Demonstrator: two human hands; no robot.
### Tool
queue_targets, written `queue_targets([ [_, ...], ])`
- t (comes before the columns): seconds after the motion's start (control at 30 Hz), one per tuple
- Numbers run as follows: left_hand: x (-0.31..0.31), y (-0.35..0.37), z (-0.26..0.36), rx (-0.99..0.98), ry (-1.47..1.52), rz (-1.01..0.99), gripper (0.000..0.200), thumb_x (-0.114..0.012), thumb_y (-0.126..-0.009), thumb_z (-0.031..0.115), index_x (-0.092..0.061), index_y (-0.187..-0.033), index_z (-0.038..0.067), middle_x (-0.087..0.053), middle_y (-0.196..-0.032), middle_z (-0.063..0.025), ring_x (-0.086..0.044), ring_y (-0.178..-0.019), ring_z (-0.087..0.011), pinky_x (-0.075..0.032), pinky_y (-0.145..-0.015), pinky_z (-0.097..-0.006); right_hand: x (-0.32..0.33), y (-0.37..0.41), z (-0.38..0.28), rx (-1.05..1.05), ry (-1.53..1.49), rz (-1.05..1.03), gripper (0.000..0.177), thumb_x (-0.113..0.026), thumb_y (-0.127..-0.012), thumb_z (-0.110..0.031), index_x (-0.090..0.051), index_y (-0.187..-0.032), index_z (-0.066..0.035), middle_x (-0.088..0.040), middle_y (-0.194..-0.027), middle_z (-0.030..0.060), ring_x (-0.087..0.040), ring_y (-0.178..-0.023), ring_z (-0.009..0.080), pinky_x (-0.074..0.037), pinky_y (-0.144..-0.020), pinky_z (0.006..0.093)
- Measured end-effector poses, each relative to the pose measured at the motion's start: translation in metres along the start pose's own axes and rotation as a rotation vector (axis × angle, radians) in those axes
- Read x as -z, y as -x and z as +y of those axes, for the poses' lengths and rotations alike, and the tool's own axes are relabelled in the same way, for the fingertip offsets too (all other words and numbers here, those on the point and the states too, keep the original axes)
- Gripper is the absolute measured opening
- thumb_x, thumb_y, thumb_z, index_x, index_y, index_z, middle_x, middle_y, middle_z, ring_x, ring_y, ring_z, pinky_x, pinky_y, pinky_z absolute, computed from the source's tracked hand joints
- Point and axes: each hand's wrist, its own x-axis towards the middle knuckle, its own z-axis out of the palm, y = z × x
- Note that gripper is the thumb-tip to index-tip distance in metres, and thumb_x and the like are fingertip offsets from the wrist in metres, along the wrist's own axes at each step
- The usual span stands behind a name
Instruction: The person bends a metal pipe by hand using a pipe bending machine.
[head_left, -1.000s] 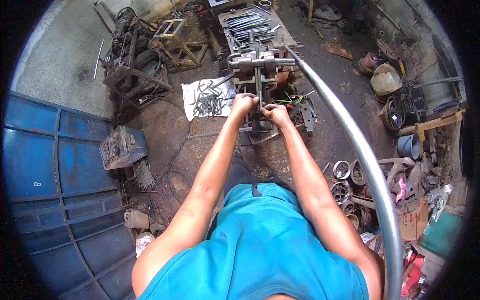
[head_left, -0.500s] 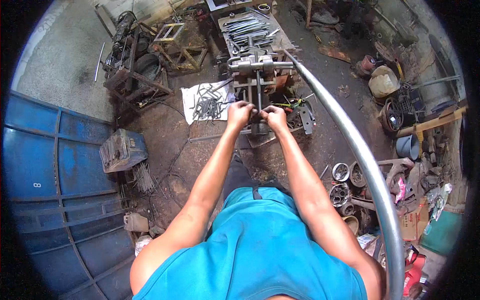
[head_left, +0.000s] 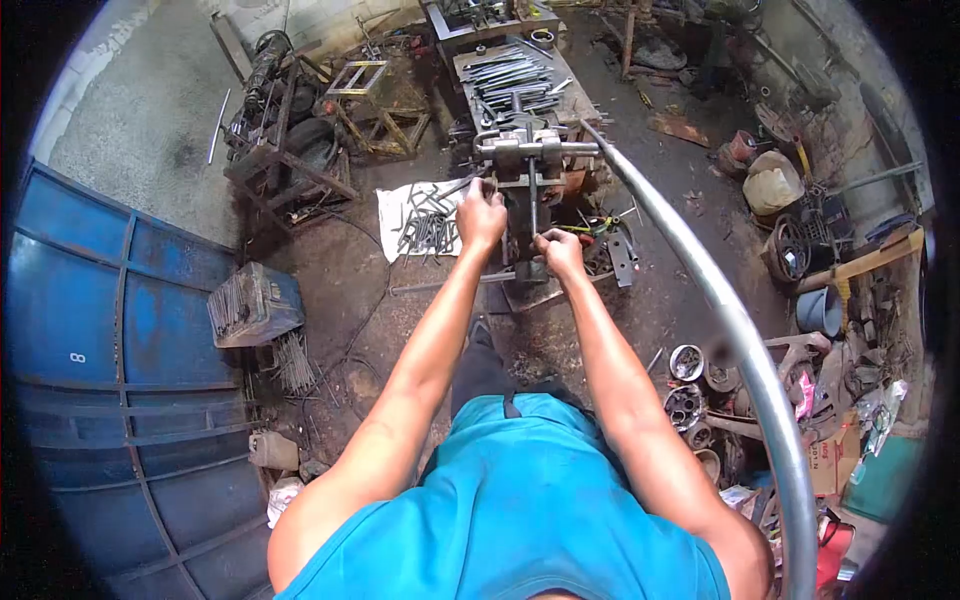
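Mid-bend at the roller machine [head_left: 528, 152], judging by the curved pipe [head_left: 748, 350] seated in it.
Gripping its frame with closed left hand [head_left: 481, 215], clenching the upright bar [head_left: 533, 200] low with right hand [head_left: 560, 250]; probably needing a steady, even pull next.

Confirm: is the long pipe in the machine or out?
In: the pipe ends against the machine, the rest arcing right.
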Motion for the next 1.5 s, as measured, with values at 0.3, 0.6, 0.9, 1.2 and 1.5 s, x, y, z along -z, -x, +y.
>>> queue_targets([
  [0.3, -0.011, 0.003, -0.004, -0.058, 0.17, -0.05, 0.045, -0.076, -0.068, 0.012, -0.061, -0.109, 0.002, -0.068, -0.095, -0.0209, -0.067, -0.09, -0.0336, -0.05, -0.083, -0.0403, -0.005, -0.008, 0.022, -0.057, 0.242, 0.083, 0.032, -0.064, -0.087, -0.033, -0.069, -0.08, -0.002, -0.069, -0.073, 0.0105, -0.065, -0.069, 0.02, -0.05, -0.063, 0.0352],
  [0.6, 0.002, 0.006, -0.012, -0.258, 0.093, -0.163, 0.056, -0.076, -0.067, 0.007, -0.056, -0.118, -0.001, -0.062, -0.115, -0.0218, -0.058, -0.11, -0.0349, -0.046, -0.093, -0.0385, -0.003, 0.003, 0.003, -0.043, 0.436, 0.154, 0.033, -0.064, -0.086, -0.033, -0.069, -0.087, -0.001, -0.069, -0.076, 0.0118, -0.067, -0.072, 0.0205, -0.05, -0.066, 0.0357],
  [0.9, 0.011, -0.006, -0.039, -0.389, 0.027, -0.185, 0.057, -0.076, -0.073, 0.012, -0.054, -0.125, 0.002, -0.062, -0.113, -0.0224, -0.06, -0.108, -0.0348, -0.046, -0.093, -0.0395, -0.016, 0.0, 0.019, -0.083, 0.379, 0.291, 0.034, -0.067, -0.085, -0.034, -0.07, -0.093, -0.001, -0.071, -0.079, 0.009, -0.067, -0.067, 0.016, -0.051, -0.058, 0.0318],
  [1.2, 0.008, -0.024, -0.041, 0.12, 0.524, -0.401, 0.049, -0.074, -0.077, 0.017, -0.054, -0.119, -0.002, -0.07, -0.091, -0.0128, -0.069, -0.073, -0.0215, -0.053, -0.064, -0.0326, -0.02, 0.0, 0.018, -0.098, 0.165, 0.306, 0.023, -0.067, -0.087, -0.023, -0.07, -0.095, -0.002, -0.071, -0.082, 0.0063, -0.068, -0.072, 0.0133, -0.051, -0.054, 0.0287],
  [1.5, -0.012, 0.018, -0.057, 0.136, 0.44, -0.492, 0.019, -0.067, -0.077, 0.01, -0.068, -0.092, -0.002, -0.068, -0.073, -0.0077, -0.062, -0.061, -0.0121, -0.048, -0.054, -0.0273, -0.013, 0.005, 0.005, -0.1, 0.159, 0.247, 0.02, -0.07, -0.084, -0.021, -0.072, -0.094, -0.004, -0.071, -0.082, 0.0061, -0.066, -0.07, 0.0127, -0.051, -0.061, 0.0284],
])
